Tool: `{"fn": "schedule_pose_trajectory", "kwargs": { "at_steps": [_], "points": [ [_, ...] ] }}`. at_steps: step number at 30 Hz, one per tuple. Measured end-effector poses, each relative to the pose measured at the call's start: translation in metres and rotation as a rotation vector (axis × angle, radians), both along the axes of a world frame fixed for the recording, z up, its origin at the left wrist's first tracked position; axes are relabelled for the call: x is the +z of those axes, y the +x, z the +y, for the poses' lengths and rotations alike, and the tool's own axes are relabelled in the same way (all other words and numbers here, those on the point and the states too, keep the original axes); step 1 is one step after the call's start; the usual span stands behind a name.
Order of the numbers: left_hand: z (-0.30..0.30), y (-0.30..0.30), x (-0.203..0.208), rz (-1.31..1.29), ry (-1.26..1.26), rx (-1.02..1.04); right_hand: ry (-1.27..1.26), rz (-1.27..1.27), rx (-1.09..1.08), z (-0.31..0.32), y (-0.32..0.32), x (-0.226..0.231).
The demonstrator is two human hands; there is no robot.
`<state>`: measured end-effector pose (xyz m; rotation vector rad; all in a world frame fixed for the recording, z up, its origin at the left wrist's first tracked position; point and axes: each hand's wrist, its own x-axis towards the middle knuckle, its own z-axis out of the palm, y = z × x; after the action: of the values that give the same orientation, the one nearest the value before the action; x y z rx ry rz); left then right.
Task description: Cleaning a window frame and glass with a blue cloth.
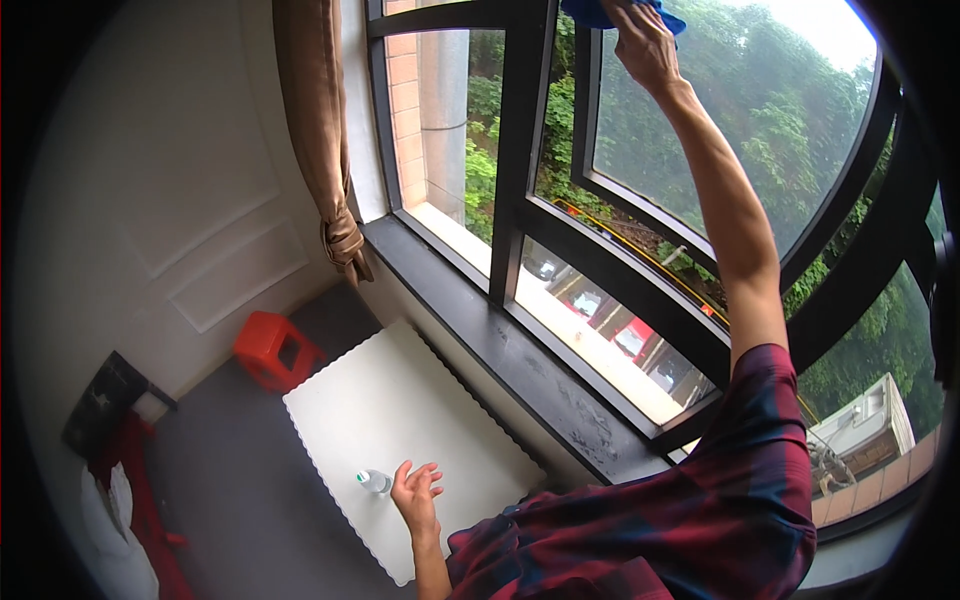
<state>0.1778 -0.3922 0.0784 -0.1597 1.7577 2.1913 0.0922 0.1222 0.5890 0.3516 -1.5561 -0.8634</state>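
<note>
My right arm reaches high up to the tilted-out window pane [740, 130]. There my right hand [648, 48] presses a blue cloth [668, 18] against the glass near its upper left part; the cloth is partly cut off by the picture's top edge. My left hand [416, 495] hovers over the white table [400, 390], with its fingers apart, loosely bent, and nothing in them. Just left of it is a small clear bottle [374, 482] with a green and white cap. Whether the hand touches the bottle is unclear, but a gap seems to show between them.
Black window frames [620, 270] surround the panes. Below them runs a dark sill [500, 345] with smudges. A brown curtain [318, 120] hangs tied at the left. An orange-red plastic stool [275, 350] stands behind the scallop-edged table. Outside are trees, parked cars and an air-conditioner unit [865, 425].
</note>
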Motion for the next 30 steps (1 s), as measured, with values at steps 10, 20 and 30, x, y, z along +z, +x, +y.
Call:
{"fn": "schedule_pose_trajectory", "kwargs": {
  "at_steps": [10, 20, 30],
  "points": [
    [0.029, 0.0, -0.014, -0.186, 0.049, 0.147, -0.197, -0.261, -0.166, 0.073, -0.077, -0.067],
    [0.03, 0.01, -0.042, -0.276, 0.029, 0.165, 0.094, -0.383, -0.209, 0.077, -0.034, -0.086],
    [0.034, -0.001, -0.059, -0.321, -0.022, 0.076, -0.173, -0.245, -0.251, 0.073, -0.047, -0.075]
  ]
}}
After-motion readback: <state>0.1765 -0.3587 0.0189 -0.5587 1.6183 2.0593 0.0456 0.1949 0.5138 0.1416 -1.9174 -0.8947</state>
